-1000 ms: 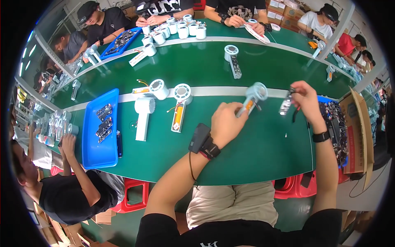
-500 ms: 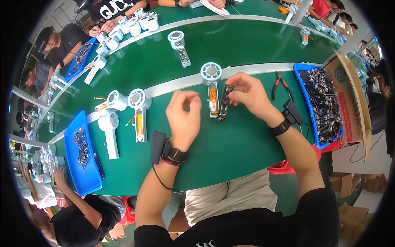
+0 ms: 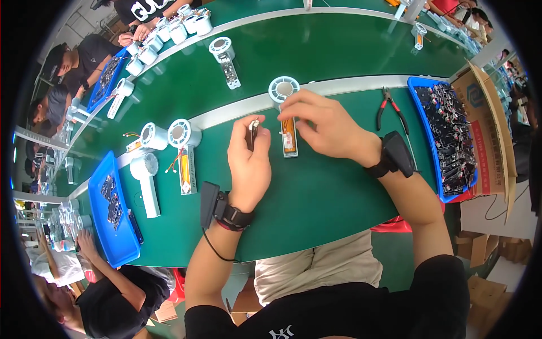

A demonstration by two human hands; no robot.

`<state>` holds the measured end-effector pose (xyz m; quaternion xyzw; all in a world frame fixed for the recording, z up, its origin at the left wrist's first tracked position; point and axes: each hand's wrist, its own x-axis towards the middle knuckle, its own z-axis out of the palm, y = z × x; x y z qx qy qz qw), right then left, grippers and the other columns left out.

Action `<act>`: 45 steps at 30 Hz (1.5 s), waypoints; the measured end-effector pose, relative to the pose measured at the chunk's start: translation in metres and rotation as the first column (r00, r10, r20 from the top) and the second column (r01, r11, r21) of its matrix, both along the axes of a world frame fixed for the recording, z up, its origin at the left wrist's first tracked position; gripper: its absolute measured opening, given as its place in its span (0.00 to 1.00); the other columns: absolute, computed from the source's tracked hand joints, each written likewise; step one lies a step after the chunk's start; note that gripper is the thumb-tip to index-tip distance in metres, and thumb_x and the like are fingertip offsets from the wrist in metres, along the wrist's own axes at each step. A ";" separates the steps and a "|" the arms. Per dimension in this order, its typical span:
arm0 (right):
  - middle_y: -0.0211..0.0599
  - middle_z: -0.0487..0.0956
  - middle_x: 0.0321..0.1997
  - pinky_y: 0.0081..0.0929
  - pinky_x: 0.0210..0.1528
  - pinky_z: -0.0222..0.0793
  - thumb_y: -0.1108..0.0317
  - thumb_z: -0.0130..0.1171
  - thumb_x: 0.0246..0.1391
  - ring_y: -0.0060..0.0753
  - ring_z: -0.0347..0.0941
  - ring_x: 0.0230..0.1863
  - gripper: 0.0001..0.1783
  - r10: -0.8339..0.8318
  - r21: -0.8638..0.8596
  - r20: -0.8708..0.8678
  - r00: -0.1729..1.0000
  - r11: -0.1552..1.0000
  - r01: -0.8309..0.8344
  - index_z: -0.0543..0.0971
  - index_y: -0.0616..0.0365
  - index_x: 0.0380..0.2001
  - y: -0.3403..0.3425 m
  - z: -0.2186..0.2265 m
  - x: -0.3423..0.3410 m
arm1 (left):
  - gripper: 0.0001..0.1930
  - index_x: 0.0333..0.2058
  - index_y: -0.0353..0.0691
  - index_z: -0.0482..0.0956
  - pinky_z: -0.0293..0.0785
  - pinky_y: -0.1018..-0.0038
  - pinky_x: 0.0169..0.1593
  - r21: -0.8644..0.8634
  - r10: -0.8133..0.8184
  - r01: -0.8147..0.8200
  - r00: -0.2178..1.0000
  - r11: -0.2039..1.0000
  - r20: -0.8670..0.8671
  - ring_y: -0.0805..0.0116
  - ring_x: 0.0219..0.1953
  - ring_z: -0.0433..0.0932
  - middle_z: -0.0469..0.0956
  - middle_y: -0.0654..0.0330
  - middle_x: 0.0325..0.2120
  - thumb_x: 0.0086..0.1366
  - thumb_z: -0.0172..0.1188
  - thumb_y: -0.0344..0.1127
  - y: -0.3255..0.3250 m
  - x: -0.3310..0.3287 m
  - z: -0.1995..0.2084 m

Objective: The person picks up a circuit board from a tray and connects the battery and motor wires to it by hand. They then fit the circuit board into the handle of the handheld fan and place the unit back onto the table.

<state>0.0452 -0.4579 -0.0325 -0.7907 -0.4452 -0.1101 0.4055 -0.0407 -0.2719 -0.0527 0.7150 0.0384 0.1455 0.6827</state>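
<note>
Head view: on the green bench [image 3: 316, 209], a pale-blue handheld fan [image 3: 284, 88] lies face up, its round head at the metal rail [image 3: 350, 85] along the far edge and its handle pointing toward the near edge. The handle is uncovered, exposing an orange battery [image 3: 288, 135] set lengthwise in the trough. The left hand [image 3: 248, 164], just left of the handle, has its fingers curled nearly closed around a narrow circuit board [image 3: 253, 134], held clear of the bench. The right hand [image 3: 333, 127] arches over the head end of the handle, fingers loosely bent; whether it grips a wire there cannot be told. Judged from this arrangement, the unit is part-finished: the battery is in place, while the board and any cover are left to fit. Toward the left edge, a second fan [image 3: 184, 133] likewise shows its battery and loose leads, and a third [image 3: 148, 183] lies with its plain handle shell uppermost. Beyond the rail, a further fan [image 3: 227, 62] shows a board in its handle, apparently a more advanced stage. Stock is ample: a blue tray [image 3: 420, 116] at the right edge is heaped with boards, while the blue tray at the near left corner [image 3: 121, 240] holds a few. Red-handled pliers [image 3: 386, 107] lie unused near the far right corner.
</note>
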 end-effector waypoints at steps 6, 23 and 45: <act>0.31 0.82 0.47 0.28 0.34 0.79 0.75 0.67 0.50 0.37 0.82 0.35 0.12 0.021 -0.132 0.153 0.988 0.991 -0.001 0.83 0.52 0.39 0.001 -0.014 0.000 | 0.16 0.50 0.34 0.75 0.73 0.80 0.38 -0.093 -0.158 0.153 0.986 0.984 -0.052 0.81 0.35 0.74 0.77 0.66 0.35 0.63 0.64 0.21 -0.004 0.007 -0.010; 0.30 0.80 0.31 0.30 0.29 0.74 0.67 0.68 0.55 0.36 0.79 0.28 0.05 -0.017 0.054 -0.016 1.000 0.998 0.018 0.81 0.53 0.31 0.002 -0.015 -0.016 | 0.06 0.40 0.32 0.83 0.69 0.83 0.32 -0.011 -0.129 0.131 0.989 0.991 0.074 0.82 0.31 0.74 0.79 0.65 0.38 0.64 0.65 0.21 -0.004 0.001 -0.004; 0.32 0.80 0.34 0.18 0.26 0.67 0.73 0.68 0.56 0.15 0.74 0.26 0.05 0.037 0.289 -0.522 0.852 0.948 0.135 0.82 0.61 0.35 0.008 -0.013 -0.026 | 0.21 0.56 0.30 0.78 0.64 0.79 0.32 -0.391 -0.409 0.344 0.907 0.854 -0.095 0.78 0.31 0.70 0.76 0.65 0.32 0.78 0.47 0.41 0.002 0.006 -0.003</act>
